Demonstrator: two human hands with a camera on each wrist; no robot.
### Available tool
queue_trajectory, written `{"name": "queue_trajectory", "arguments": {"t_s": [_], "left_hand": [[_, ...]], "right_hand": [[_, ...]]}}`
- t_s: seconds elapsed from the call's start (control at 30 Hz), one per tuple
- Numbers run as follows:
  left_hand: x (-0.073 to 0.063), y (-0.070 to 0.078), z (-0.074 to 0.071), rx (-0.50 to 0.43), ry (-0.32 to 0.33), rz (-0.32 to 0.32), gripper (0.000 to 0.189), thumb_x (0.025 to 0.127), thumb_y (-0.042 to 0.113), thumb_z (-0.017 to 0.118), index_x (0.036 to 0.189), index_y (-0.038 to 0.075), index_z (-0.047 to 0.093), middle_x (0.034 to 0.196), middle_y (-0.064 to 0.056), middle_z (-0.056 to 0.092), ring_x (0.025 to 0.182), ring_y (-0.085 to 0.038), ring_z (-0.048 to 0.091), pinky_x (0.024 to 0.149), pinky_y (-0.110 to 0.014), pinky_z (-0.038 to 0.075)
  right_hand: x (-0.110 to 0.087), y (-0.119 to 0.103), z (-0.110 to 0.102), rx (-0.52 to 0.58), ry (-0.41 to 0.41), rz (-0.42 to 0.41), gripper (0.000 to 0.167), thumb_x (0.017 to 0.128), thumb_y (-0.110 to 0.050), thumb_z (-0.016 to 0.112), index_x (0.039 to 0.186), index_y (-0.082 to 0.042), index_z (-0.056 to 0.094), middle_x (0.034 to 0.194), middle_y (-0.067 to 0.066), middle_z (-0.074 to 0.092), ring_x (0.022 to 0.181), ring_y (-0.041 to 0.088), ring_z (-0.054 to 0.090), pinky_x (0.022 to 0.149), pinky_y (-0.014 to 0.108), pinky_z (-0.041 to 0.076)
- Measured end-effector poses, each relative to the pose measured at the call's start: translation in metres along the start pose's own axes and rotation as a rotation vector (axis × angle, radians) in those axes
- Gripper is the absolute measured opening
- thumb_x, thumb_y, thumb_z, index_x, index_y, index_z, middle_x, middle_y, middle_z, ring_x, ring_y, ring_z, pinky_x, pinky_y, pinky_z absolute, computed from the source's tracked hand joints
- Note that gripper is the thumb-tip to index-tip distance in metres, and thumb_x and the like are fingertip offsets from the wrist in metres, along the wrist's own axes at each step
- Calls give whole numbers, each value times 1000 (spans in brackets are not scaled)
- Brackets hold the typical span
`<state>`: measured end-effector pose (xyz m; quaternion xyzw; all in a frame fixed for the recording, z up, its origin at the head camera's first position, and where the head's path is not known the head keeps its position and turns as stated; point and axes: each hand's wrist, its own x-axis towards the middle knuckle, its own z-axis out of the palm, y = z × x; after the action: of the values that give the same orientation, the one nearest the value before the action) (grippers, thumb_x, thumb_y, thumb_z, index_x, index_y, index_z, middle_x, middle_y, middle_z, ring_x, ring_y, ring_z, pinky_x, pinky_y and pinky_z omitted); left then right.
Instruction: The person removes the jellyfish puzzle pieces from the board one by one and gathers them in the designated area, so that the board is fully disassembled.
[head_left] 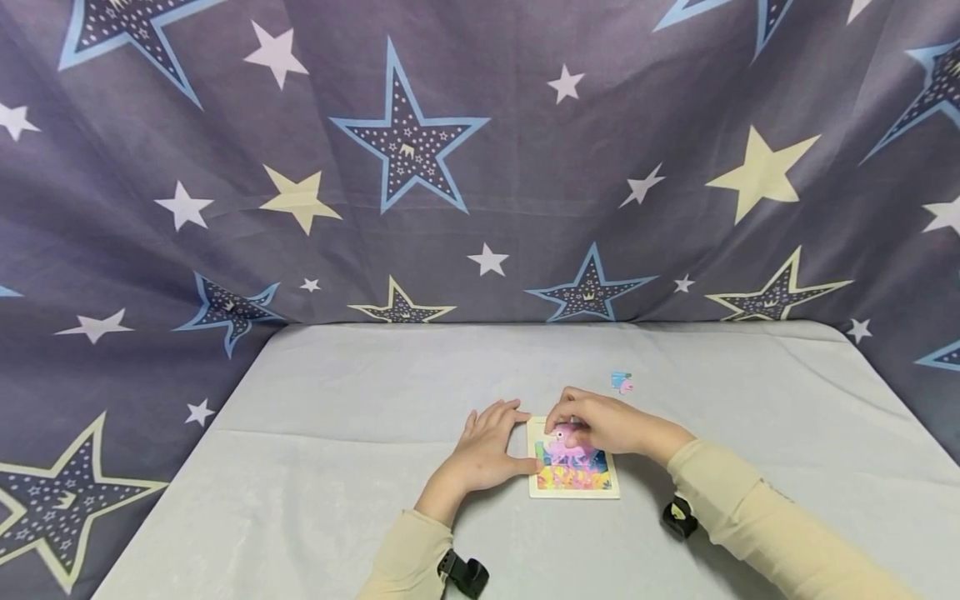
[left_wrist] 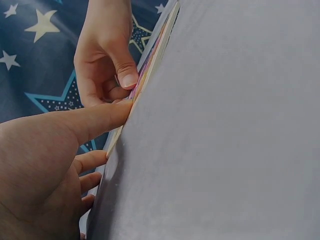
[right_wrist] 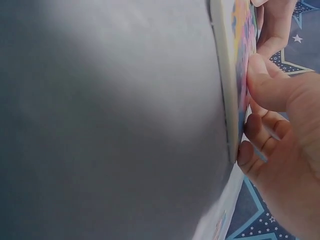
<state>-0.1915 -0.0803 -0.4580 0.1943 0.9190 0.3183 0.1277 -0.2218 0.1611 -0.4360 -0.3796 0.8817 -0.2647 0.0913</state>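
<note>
A small jigsaw puzzle board (head_left: 573, 493) with a pale frame and a pink animal picture lies on the grey cloth. My left hand (head_left: 483, 450) rests at its left side, fingers spread, the thumb and index fingertips touching the frame. Over the upper part of the picture, my right hand (head_left: 600, 421) has its thumb and curled index finger around a pink puzzle piece (head_left: 559, 435) with an eye on it. The right hand hides the upper right of the picture. Both wrist views show the board edge-on, so how the piece sits is unclear. A loose blue-and-pink puzzle piece (head_left: 622, 382) lies behind the board.
A grey cloth (head_left: 337, 500) covers the table. Behind it hangs a dark curtain (head_left: 510, 167) with stars, reaching down both sides. Each forearm wears a black wrist device (head_left: 465, 573) near the cream sleeve cuff.
</note>
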Motion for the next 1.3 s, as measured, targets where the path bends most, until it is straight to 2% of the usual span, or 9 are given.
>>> {"name": "queue_trajectory", "arguments": {"t_s": [0.43,0.67,0.73,0.83,0.97,1.03,1.13,1.3], "left_hand": [[-7,14,-11,11,-14,1,72,84,42,75,143,10,51,166,-12,33,157,-34,21,128,-63,5],[-8,13,-10,9,-19,-2,72,84,42,74,145,11,50,166,-12,32,157,-35,20,128,-63,4],[-8,13,-10,11,-21,0,72,84,41,74,144,11,50,166,-12,32,157,-35,19,128,-63,4],[-8,13,-10,6,-22,-2,72,85,41,74,145,10,50,166,-12,32,157,-35,19,128,-63,3],[-9,13,-10,-5,-14,10,72,84,41,75,144,9,51,165,-14,33,157,-37,21,127,-65,4],[-9,13,-9,1,-14,9,71,84,41,75,144,9,51,165,-14,33,157,-37,21,127,-65,4],[-8,12,-9,10,-22,2,72,84,41,74,145,9,50,166,-12,32,157,-36,20,128,-63,4],[-8,12,-9,10,-24,-3,72,85,42,74,145,11,50,166,-11,32,157,-34,20,128,-62,4]], "right_hand": [[-2,-2,0,14,35,-9,25,89,-6,74,107,-22,68,106,-2,60,93,8,56,82,27,50],[-5,-2,3,14,66,-49,26,88,-10,75,109,-21,64,94,-4,57,83,7,50,73,22,45],[-5,-2,4,40,78,-33,27,88,-8,75,110,-20,63,92,-4,56,82,7,49,73,22,44],[-5,0,6,137,84,31,28,89,-5,74,111,-17,63,92,-3,58,82,7,51,74,22,46],[-5,1,6,232,95,105,21,92,-4,71,109,-14,66,94,-3,67,84,4,56,80,23,51],[-5,1,6,239,102,109,18,93,-3,69,108,-13,68,95,-3,70,84,3,57,82,22,52],[-6,2,3,234,116,101,19,94,0,66,108,-13,69,94,-2,72,78,2,56,76,22,51],[-9,3,-3,220,142,124,16,95,-6,68,109,-15,69,87,-3,68,67,3,48,65,20,44]]}}
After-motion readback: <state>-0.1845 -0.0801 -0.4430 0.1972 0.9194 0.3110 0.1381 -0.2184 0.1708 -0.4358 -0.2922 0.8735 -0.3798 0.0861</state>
